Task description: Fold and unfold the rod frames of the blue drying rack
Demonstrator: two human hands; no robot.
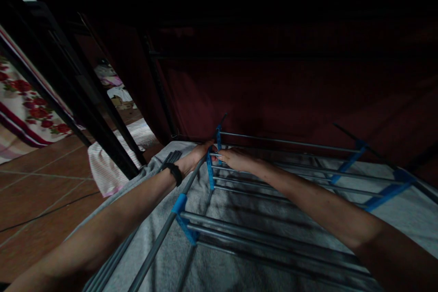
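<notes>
A rack frame of grey metal tubes (273, 232) and blue plastic connectors lies across the grey blanket. My left hand (200, 153), with a black band on its wrist, is closed around a blue connector (210, 173) where a long side tube passes through. Close against it, my right hand (236, 159) pinches the end of a grey crossbar (215, 154) at that same connector. Whether the bar's end is inside the connector is hard to tell. Nearer me, another blue connector (186, 223) holds several crossbars. More blue connectors (390, 194) show on the right side.
Several loose grey tubes (116, 260) lie along the blanket's (219, 264) left edge. Dark upright posts (102, 114) rise at the left, and a dark red curtain (273, 96) hangs behind. Beyond are the tiled floor (51, 196) and a striped cloth (106, 169).
</notes>
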